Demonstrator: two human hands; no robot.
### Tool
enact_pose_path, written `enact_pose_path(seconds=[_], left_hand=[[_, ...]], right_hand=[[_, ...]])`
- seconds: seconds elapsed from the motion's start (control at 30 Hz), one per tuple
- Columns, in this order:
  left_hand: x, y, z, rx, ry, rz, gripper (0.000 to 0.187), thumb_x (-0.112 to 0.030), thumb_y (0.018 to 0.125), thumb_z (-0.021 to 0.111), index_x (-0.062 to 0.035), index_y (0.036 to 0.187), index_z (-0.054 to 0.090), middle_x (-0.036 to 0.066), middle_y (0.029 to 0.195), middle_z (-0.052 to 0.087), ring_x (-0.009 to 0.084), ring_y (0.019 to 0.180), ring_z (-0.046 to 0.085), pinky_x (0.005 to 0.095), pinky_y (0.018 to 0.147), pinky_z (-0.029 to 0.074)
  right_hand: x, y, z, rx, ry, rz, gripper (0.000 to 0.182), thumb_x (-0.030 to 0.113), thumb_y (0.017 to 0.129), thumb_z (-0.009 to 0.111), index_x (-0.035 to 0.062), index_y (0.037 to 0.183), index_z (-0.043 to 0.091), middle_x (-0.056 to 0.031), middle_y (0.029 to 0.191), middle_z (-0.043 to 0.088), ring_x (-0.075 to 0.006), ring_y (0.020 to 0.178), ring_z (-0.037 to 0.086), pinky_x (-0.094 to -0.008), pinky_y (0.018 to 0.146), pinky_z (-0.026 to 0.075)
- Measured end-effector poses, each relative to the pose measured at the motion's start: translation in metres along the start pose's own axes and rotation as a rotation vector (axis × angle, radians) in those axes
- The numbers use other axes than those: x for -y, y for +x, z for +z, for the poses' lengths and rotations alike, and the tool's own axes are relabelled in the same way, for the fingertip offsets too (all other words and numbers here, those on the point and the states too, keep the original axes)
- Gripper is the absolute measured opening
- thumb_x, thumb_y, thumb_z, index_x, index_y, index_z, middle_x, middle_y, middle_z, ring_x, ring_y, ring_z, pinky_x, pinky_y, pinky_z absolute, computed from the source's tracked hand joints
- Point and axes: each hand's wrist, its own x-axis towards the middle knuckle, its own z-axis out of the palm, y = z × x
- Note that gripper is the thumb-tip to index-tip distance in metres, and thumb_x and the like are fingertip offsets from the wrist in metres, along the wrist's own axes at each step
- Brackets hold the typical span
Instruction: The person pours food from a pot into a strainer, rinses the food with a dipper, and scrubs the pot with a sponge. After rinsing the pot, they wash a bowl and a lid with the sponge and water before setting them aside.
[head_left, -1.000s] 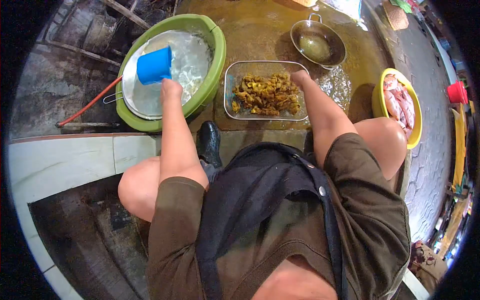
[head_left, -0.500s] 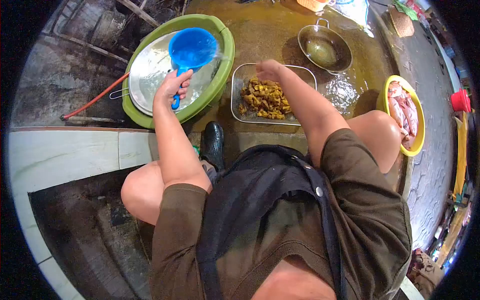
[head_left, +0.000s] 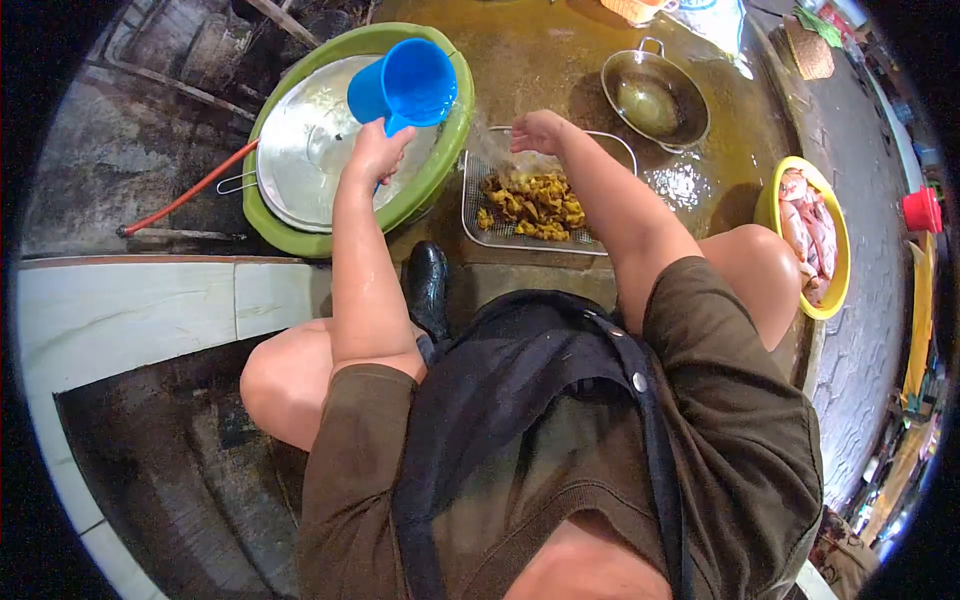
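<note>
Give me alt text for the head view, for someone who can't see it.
The left hand holds a tilted blue dipper over a green tub; the open right hand hovers above a wire basket of yellow-brown pieces.

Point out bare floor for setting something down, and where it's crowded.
Bare: wet brown floor beyond the rectangular wire-mesh tray, between the green plastic tub and dark metal wok; also between tray and yellow plastic basin. Crowded: the tub-tray gap, with the left hand holding a blue plastic dipper nearby and the right hand over the tray.
</note>
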Motion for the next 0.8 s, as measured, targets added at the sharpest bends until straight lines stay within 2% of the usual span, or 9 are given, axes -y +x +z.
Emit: enact_pose_path(seconds=[0.13, 0.2, 0.3, 0.33, 0.4, 0.6, 0.67, 0.73, 0.8], left_hand=[[-0.013, 0.004, 0.012, -0.054, 0.232, 0.079, 0.025, -0.028, 0.082, 0.059, -0.0053, 0.086, 0.048, 0.002, 0.055, 0.046, 0.0107, 0.037, 0.041, 0.0292, 0.032, 0.034], [-0.023, 0.002, 0.021, -0.066, 0.438, 0.188, 0.035, -0.029, 0.078, 0.060, -0.0010, 0.099, 0.057, 0.021, 0.085, 0.062, 0.0337, 0.081, 0.062, 0.0422, 0.069, 0.049], [-0.030, 0.001, 0.041, -0.083, 0.595, 0.292, 0.033, -0.029, 0.080, 0.058, -0.0035, 0.101, 0.056, 0.021, 0.096, 0.061, 0.0357, 0.097, 0.056, 0.0437, 0.083, 0.043], [-0.035, -0.003, 0.048, -0.079, 0.594, 0.294, 0.033, -0.029, 0.080, 0.058, -0.0035, 0.101, 0.056, 0.021, 0.096, 0.061, 0.0357, 0.097, 0.056, 0.0437, 0.083, 0.043], [-0.050, -0.017, 0.059, -0.063, 0.663, 0.305, 0.035, -0.027, 0.081, 0.057, -0.0053, 0.109, 0.055, 0.021, 0.100, 0.060, 0.0377, 0.097, 0.055, 0.0457, 0.083, 0.043], [-0.050, -0.014, 0.055, -0.183, 0.641, 0.281, 0.030, -0.026, 0.084, 0.052, -0.0051, 0.104, 0.053, 0.021, 0.098, 0.060, 0.0390, 0.094, 0.056, 0.0481, 0.080, 0.043], [-0.035, 0.001, 0.039, -0.274, 0.619, 0.276, 0.027, -0.026, 0.085, 0.050, -0.0058, 0.102, 0.054, 0.020, 0.098, 0.061, 0.0383, 0.093, 0.057, 0.0479, 0.080, 0.043], [-0.013, 0.015, 0.021, -0.447, 0.534, 0.154, 0.029, -0.026, 0.085, 0.048, -0.0047, 0.105, 0.052, 0.022, 0.098, 0.060, 0.0390, 0.094, 0.056, 0.0483, 0.081, 0.043], [0.020, 0.027, 0.009, -0.510, 0.521, 0.118, 0.030, -0.025, 0.085, 0.048, -0.0033, 0.106, 0.050, 0.022, 0.099, 0.060, 0.0396, 0.095, 0.056, 0.0483, 0.081, 0.042]], right_hand=[[0.007, -0.018, 0.004, 0.021, -0.049, -0.060, 0.027, 0.007, 0.089, 0.044, -0.0100, 0.110, 0.043, -0.0198, 0.095, 0.051, -0.0366, 0.086, 0.057, -0.0437, 0.072, 0.054], [0.010, -0.018, 0.003, 0.127, -0.035, -0.017, 0.025, 0.006, 0.088, 0.045, -0.0105, 0.107, 0.044, -0.0201, 0.095, 0.051, -0.0361, 0.086, 0.057, -0.0436, 0.071, 0.054], [0.003, -0.017, 0.002, 0.038, -0.009, -0.052, 0.010, 0.004, 0.080, 0.053, -0.0024, 0.088, 0.054, -0.0189, 0.077, 0.057, -0.0330, 0.068, 0.061, -0.0458, 0.062, 0.056], [-0.002, -0.010, -0.008, 0.033, -0.007, -0.051, 0.010, 0.004, 0.080, 0.053, -0.0024, 0.088, 0.054, -0.0189, 0.077, 0.057, -0.0330, 0.068, 0.061, -0.0458, 0.062, 0.056], [-0.014, 0.011, -0.036, 0.233, -0.564, -0.042, 0.024, 0.013, 0.086, 0.050, -0.0091, 0.096, 0.049, -0.0203, 0.099, 0.052, -0.0328, 0.084, 0.058, -0.0448, 0.068, 0.054], [-0.044, 0.001, -0.067, -0.071, -0.542, 0.076, 0.024, 0.019, 0.079, 0.056, 0.0005, 0.093, 0.062, -0.0193, 0.090, 0.063, -0.0369, 0.073, 0.061, -0.0565, 0.066, 0.052], [-0.043, -0.008, -0.075, -0.173, -0.588, 0.012, 0.028, 0.028, 0.081, 0.054, 0.0044, 0.091, 0.066, -0.0177, 0.093, 0.064, -0.0345, 0.083, 0.061, -0.0504, 0.067, 0.053], [-0.047, 0.021, -0.113, -0.163, -1.178, -0.035, 0.028, 0.029, 0.080, 0.055, 0.0087, 0.096, 0.067, -0.0146, 0.098, 0.064, -0.0292, 0.091, 0.061, -0.0440, 0.070, 0.052], [-0.064, 0.045, -0.154, -0.235, -1.863, -0.283, 0.030, 0.031, 0.078, 0.056, 0.0076, 0.092, 0.067, -0.0131, 0.097, 0.064, -0.0268, 0.092, 0.062, -0.0374, 0.073, 0.050]])
